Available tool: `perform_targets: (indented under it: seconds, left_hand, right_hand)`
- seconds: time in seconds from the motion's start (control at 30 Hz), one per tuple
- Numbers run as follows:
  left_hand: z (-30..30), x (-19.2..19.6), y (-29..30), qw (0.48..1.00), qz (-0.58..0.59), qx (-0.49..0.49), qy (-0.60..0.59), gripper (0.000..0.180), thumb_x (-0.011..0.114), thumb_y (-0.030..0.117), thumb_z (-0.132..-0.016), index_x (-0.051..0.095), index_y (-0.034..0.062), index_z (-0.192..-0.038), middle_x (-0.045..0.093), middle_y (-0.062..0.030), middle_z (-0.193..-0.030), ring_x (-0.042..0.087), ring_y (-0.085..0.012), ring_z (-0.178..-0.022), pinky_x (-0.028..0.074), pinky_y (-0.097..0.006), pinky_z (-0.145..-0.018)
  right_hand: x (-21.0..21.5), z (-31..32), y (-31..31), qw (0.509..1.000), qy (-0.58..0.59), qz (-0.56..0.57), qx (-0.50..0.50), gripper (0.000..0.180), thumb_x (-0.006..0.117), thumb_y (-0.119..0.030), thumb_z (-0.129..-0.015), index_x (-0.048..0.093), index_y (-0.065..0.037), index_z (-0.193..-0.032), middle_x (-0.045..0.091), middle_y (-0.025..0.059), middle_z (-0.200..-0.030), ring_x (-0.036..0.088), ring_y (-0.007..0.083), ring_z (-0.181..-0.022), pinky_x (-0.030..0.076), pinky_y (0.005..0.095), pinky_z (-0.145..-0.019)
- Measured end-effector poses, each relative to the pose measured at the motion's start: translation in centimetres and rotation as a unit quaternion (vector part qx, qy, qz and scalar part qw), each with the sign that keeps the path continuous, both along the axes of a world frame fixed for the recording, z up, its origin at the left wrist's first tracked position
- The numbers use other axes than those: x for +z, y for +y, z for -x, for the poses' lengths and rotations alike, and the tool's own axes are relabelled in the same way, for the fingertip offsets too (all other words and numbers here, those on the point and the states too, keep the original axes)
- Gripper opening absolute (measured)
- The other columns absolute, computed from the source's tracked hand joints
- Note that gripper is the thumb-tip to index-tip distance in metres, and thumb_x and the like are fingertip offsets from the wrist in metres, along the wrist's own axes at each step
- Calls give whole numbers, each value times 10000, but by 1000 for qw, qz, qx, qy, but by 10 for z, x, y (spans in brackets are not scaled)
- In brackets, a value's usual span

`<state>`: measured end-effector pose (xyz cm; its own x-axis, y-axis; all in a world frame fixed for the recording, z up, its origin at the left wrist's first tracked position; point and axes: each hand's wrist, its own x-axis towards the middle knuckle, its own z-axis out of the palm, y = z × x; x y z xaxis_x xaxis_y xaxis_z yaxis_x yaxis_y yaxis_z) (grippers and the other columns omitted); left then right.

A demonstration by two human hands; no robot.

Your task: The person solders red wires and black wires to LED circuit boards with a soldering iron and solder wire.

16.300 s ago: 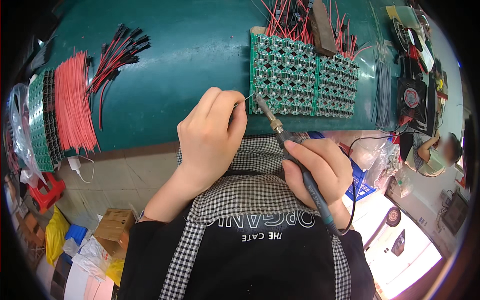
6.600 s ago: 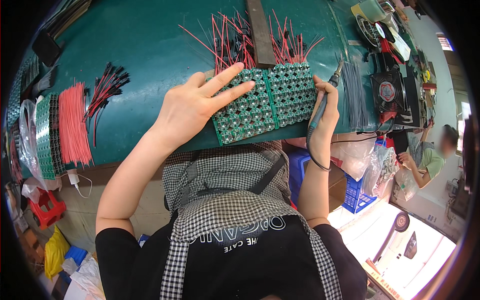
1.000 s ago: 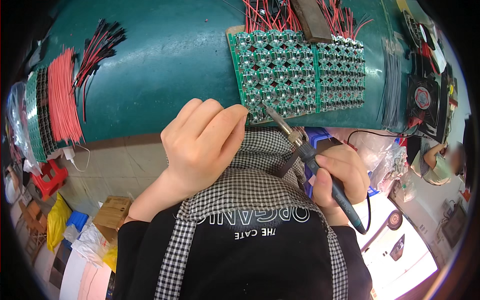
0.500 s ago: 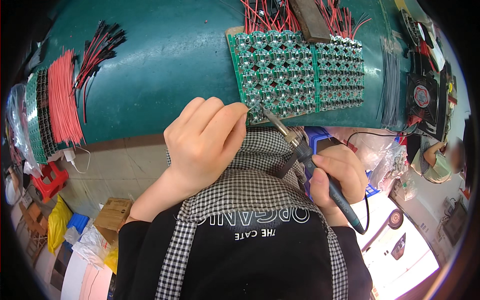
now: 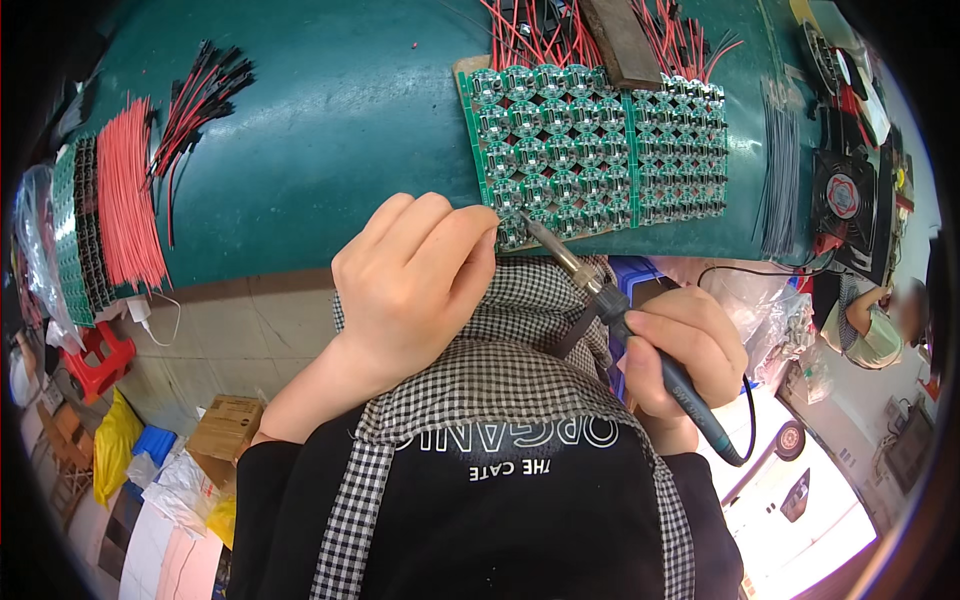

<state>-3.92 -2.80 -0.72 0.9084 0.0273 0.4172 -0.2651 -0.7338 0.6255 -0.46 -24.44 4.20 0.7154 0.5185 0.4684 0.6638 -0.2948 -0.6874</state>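
Big green table (image 5: pixel 330 110) up top, and on it, just beyond the fingertips, two green panels of small round circuit boards (image 5: pixel 590 150) lie side by side with red wires (image 5: pixel 530 30) fanned out at their far edge. The left hand (image 5: pixel 415 275) is curled, fingertips pinched together right at the near corner of the left panel, though what they pinch is too fine to tell. The right hand (image 5: pixel 685 345) is wrapped tight round the soldering iron (image 5: pixel 620 310), its tip angled up to that same corner, beside the left fingertips
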Motion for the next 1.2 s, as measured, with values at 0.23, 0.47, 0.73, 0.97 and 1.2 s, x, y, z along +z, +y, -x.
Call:
perform_targets:
  seconds: [0.23, 0.47, 0.73, 0.97, 1.2]
  left_hand:
    - [2, 2, 2, 999, 29, 6, 25, 193, 713, -28, -668, 619, 70, -805, 512, -32, -662, 501, -185, -558, 403, -299, -476]
    - [1, 8, 6, 997, 55, 45, 9, 187, 712, -39, -688, 650, 55, -837, 516, -42, -682, 511, -179, -573, 407, -297, -486]
    - [-14, 1, 4, 998, 34, 42, -30, 200, 724, -19, -676, 658, 62, -847, 501, -28, -685, 499, -177, -572, 405, -291, -481]
    - [-17, -3, 0, 999, 34, 33, -26, 191, 718, -1, -686, 660, 72, -852, 500, -25, -692, 507, -179, -576, 410, -295, -480]
    - [-17, -6, -2, 999, 14, 29, -33, 178, 709, 12, -709, 655, 73, -867, 508, -25, -711, 526, -178, -586, 428, -300, -491]
  right_hand:
    - [-3, 2, 1, 1000, 8, -15, -25, 210, 747, 3, -649, 654, 26, -836, 627, 120, -692, 588, 222, -511, 441, 285, -445]
    - [6, 6, -4, 999, 25, 24, -21, 213, 745, -42, -702, 645, 38, -872, 628, 122, -699, 608, 234, -556, 458, 294, -469]
    - [7, -1, 1, 998, 20, 19, -50, 199, 720, -22, -692, 653, 25, -873, 626, 116, -718, 596, 222, -572, 467, 296, -512]
    - [3, -11, 3, 998, 2, 25, -49, 218, 739, -20, -676, 660, 21, -875, 625, 113, -716, 596, 213, -570, 461, 283, -486]
    - [7, -9, 9, 998, 16, 38, -37, 241, 771, -3, -645, 674, 10, -865, 630, 106, -754, 603, 214, -605, 461, 282, -494]
